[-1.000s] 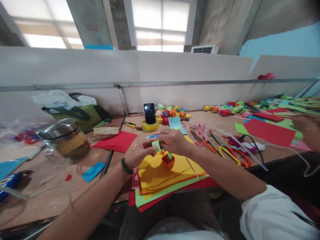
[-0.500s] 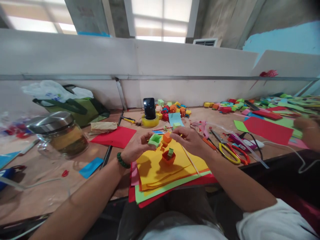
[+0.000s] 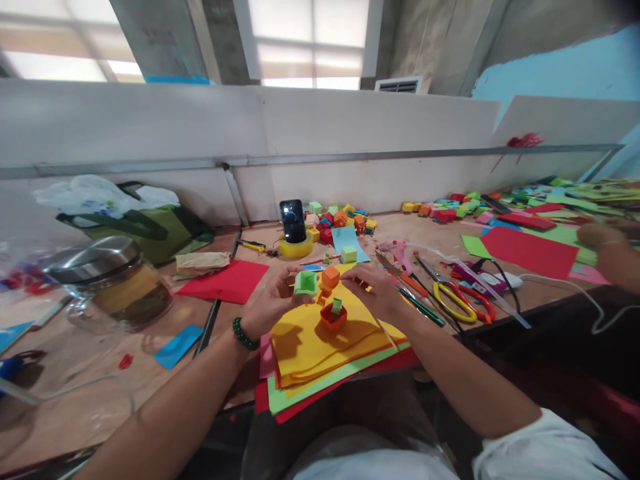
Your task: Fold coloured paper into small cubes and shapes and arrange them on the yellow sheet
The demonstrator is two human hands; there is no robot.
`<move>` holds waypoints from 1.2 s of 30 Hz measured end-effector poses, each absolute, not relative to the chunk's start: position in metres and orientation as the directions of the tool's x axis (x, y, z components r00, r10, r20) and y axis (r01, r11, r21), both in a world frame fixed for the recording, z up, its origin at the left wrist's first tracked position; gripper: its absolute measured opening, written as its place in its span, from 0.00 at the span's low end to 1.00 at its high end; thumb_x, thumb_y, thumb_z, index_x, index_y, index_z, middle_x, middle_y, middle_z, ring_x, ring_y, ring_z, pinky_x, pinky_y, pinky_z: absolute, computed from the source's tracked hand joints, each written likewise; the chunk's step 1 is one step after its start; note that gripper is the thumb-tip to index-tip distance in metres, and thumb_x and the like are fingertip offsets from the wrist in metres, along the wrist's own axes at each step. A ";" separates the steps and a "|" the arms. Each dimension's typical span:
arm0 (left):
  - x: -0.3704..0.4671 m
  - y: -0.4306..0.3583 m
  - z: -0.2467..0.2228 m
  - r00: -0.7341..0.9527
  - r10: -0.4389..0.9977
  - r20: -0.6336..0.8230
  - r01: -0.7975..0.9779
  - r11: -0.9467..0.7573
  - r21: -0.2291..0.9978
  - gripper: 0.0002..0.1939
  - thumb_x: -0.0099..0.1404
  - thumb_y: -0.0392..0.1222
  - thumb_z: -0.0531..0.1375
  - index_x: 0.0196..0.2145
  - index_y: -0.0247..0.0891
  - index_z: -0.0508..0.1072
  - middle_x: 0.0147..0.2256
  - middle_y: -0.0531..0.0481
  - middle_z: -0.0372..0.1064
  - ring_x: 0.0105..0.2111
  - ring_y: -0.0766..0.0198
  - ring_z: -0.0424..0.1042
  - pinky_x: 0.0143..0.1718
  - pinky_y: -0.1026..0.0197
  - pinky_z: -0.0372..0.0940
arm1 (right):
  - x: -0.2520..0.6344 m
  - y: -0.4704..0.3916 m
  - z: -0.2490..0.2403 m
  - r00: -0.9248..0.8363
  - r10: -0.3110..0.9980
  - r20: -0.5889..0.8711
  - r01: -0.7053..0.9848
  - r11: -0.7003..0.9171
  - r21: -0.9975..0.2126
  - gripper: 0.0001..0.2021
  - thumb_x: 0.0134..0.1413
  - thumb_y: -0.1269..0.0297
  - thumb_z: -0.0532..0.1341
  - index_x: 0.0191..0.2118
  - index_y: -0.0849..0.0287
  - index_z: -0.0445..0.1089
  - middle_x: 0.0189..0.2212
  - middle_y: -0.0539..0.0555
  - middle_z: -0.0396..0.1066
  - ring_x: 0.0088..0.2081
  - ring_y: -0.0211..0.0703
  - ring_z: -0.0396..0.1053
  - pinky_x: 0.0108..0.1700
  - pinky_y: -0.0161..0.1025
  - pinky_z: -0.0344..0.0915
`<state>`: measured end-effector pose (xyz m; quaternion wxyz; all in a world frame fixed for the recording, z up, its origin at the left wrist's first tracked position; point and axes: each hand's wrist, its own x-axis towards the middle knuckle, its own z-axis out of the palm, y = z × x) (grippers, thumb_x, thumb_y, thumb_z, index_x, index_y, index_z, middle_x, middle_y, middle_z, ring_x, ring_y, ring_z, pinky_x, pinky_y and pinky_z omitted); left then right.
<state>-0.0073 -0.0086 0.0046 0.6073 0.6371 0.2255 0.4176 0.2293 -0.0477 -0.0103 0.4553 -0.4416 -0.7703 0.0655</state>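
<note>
My left hand (image 3: 273,301) is closed around the edge of a small light-green open paper box (image 3: 305,285), holding it up over the yellow paper sheets (image 3: 300,353). To its right, an orange paper cube (image 3: 331,277) stands by smaller orange folded pieces (image 3: 325,295). Close to that cube is my right hand (image 3: 373,288), with its fingers reaching left and slightly apart; I see nothing held in it. Nearer to me on the sheets sits a red-orange open box (image 3: 333,318) with a small green piece (image 3: 337,306) in it. A pale green cube (image 3: 349,254) lies beyond my right hand.
A phone (image 3: 293,221) leans upright on a yellow tape roll (image 3: 296,247). Scissors (image 3: 453,300), pens (image 3: 423,308) and a pink glue gun (image 3: 399,257) lie right. A glass jar (image 3: 120,283) stands left. Another person's hand (image 3: 607,247) is far right.
My right hand has drawn slightly away from the orange cube, uncovering the pale green cube behind and the green pens. My left hand still holds the green box, now turned a little. The view has shifted slightly.
</note>
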 end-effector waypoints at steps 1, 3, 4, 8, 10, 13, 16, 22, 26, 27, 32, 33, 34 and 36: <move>-0.007 -0.009 0.005 0.559 0.789 0.254 -0.201 -0.168 0.965 0.25 0.49 0.42 0.70 0.45 0.41 0.69 0.38 0.51 0.71 0.31 0.67 0.70 0.34 0.61 0.69 | 0.236 -0.049 -0.011 -0.215 0.761 0.612 0.670 0.571 -0.475 0.10 0.61 0.61 0.55 0.37 0.58 0.72 0.33 0.54 0.72 0.33 0.38 0.69 0.34 0.34 0.65; -0.007 -0.008 0.006 0.579 0.778 0.246 -0.166 -0.183 0.969 0.26 0.51 0.44 0.69 0.48 0.40 0.70 0.41 0.48 0.72 0.30 0.66 0.71 0.33 0.61 0.69 | 0.248 -0.054 -0.008 -0.236 0.812 0.533 0.748 0.502 -0.434 0.09 0.60 0.63 0.56 0.37 0.58 0.73 0.34 0.54 0.74 0.34 0.39 0.70 0.36 0.36 0.65; -0.007 -0.008 0.006 0.581 0.775 0.248 -0.155 -0.193 0.969 0.27 0.51 0.44 0.69 0.49 0.40 0.71 0.42 0.47 0.73 0.31 0.65 0.71 0.34 0.62 0.69 | 0.251 -0.058 -0.005 -0.237 0.836 0.494 0.770 0.472 -0.429 0.09 0.60 0.64 0.56 0.37 0.58 0.73 0.34 0.54 0.74 0.34 0.40 0.70 0.36 0.36 0.64; -0.002 -0.011 0.006 0.530 0.792 0.303 -0.120 -0.284 0.951 0.27 0.52 0.45 0.68 0.50 0.41 0.71 0.49 0.45 0.71 0.43 0.57 0.72 0.40 0.60 0.69 | 0.245 -0.077 0.010 -0.247 0.871 0.425 0.773 0.442 -0.455 0.10 0.60 0.62 0.55 0.34 0.58 0.73 0.30 0.54 0.75 0.31 0.39 0.71 0.33 0.35 0.64; 0.001 -0.013 0.005 0.486 0.808 0.333 -0.085 -0.336 0.938 0.27 0.53 0.46 0.68 0.51 0.40 0.71 0.49 0.44 0.71 0.45 0.55 0.72 0.42 0.59 0.69 | 0.233 -0.085 0.017 -0.269 0.858 0.436 0.759 0.468 -0.452 0.11 0.61 0.59 0.55 0.34 0.58 0.72 0.30 0.54 0.74 0.29 0.38 0.70 0.32 0.34 0.63; 0.003 -0.013 0.002 0.419 0.832 0.364 -0.018 -0.393 0.919 0.27 0.53 0.48 0.66 0.50 0.39 0.69 0.47 0.44 0.71 0.43 0.57 0.72 0.41 0.59 0.70 | 0.213 -0.090 0.021 -0.227 0.887 0.402 0.809 0.402 -0.429 0.14 0.56 0.53 0.59 0.43 0.57 0.70 0.34 0.54 0.75 0.29 0.39 0.70 0.31 0.35 0.63; 0.003 -0.011 -0.005 0.368 0.848 0.382 0.078 -0.438 0.896 0.29 0.53 0.47 0.66 0.51 0.39 0.65 0.46 0.45 0.69 0.38 0.61 0.73 0.36 0.61 0.70 | 0.197 -0.087 0.015 -0.150 0.952 0.268 0.898 0.244 -0.365 0.36 0.42 0.47 0.67 0.57 0.55 0.61 0.36 0.55 0.75 0.33 0.46 0.73 0.31 0.36 0.62; 0.002 -0.009 -0.011 0.460 0.782 0.420 0.230 -0.562 0.794 0.25 0.52 0.41 0.65 0.49 0.38 0.68 0.48 0.42 0.68 0.46 0.56 0.70 0.45 0.57 0.68 | 0.200 -0.081 -0.006 -0.129 0.972 0.198 0.904 0.197 -0.380 0.41 0.47 0.59 0.64 0.65 0.54 0.47 0.33 0.53 0.75 0.35 0.47 0.73 0.33 0.36 0.62; 0.002 -0.009 -0.017 0.584 0.735 0.344 0.285 -0.582 0.761 0.27 0.46 0.38 0.68 0.47 0.41 0.71 0.46 0.44 0.70 0.47 0.52 0.69 0.48 0.52 0.65 | 0.217 -0.085 0.000 -0.069 0.905 0.420 0.836 0.282 -0.471 0.40 0.51 0.57 0.62 0.66 0.54 0.42 0.34 0.51 0.74 0.34 0.44 0.72 0.35 0.38 0.66; 0.002 -0.010 -0.017 0.609 0.718 0.337 0.303 -0.603 0.738 0.29 0.45 0.38 0.69 0.47 0.42 0.71 0.46 0.44 0.70 0.48 0.50 0.68 0.49 0.50 0.65 | 0.218 -0.086 0.002 -0.047 0.872 0.488 0.838 0.300 -0.455 0.40 0.51 0.57 0.62 0.66 0.55 0.42 0.34 0.52 0.73 0.35 0.45 0.72 0.36 0.39 0.67; 0.012 -0.028 -0.003 0.499 0.701 0.510 0.325 -0.696 0.640 0.22 0.52 0.46 0.67 0.45 0.43 0.72 0.44 0.45 0.70 0.45 0.54 0.69 0.48 0.51 0.64 | 0.207 -0.094 0.002 -0.045 0.701 0.712 0.917 0.311 -0.249 0.40 0.52 0.62 0.61 0.67 0.59 0.40 0.41 0.60 0.72 0.41 0.53 0.70 0.41 0.47 0.70; 0.016 -0.032 0.001 0.451 0.706 0.545 0.318 -0.698 0.641 0.19 0.54 0.47 0.67 0.43 0.43 0.72 0.42 0.45 0.71 0.43 0.55 0.69 0.46 0.53 0.65 | 0.204 -0.094 0.000 -0.049 0.690 0.722 0.926 0.302 -0.225 0.40 0.53 0.62 0.60 0.67 0.60 0.39 0.42 0.61 0.72 0.41 0.54 0.70 0.41 0.47 0.70; 0.020 -0.036 0.004 0.411 0.710 0.572 0.315 -0.699 0.642 0.18 0.53 0.47 0.67 0.42 0.42 0.72 0.41 0.46 0.70 0.42 0.56 0.69 0.45 0.54 0.64 | 0.201 -0.095 -0.002 -0.051 0.681 0.730 0.932 0.295 -0.210 0.40 0.54 0.61 0.60 0.67 0.61 0.37 0.42 0.62 0.71 0.40 0.55 0.70 0.40 0.47 0.70; 0.029 -0.042 0.009 0.366 0.720 0.589 0.302 -0.691 0.657 0.20 0.50 0.46 0.69 0.40 0.41 0.70 0.42 0.46 0.70 0.43 0.55 0.69 0.47 0.54 0.63 | 0.197 -0.095 -0.004 -0.047 0.668 0.742 0.934 0.293 -0.206 0.41 0.55 0.58 0.59 0.67 0.63 0.36 0.40 0.62 0.72 0.38 0.55 0.70 0.37 0.47 0.70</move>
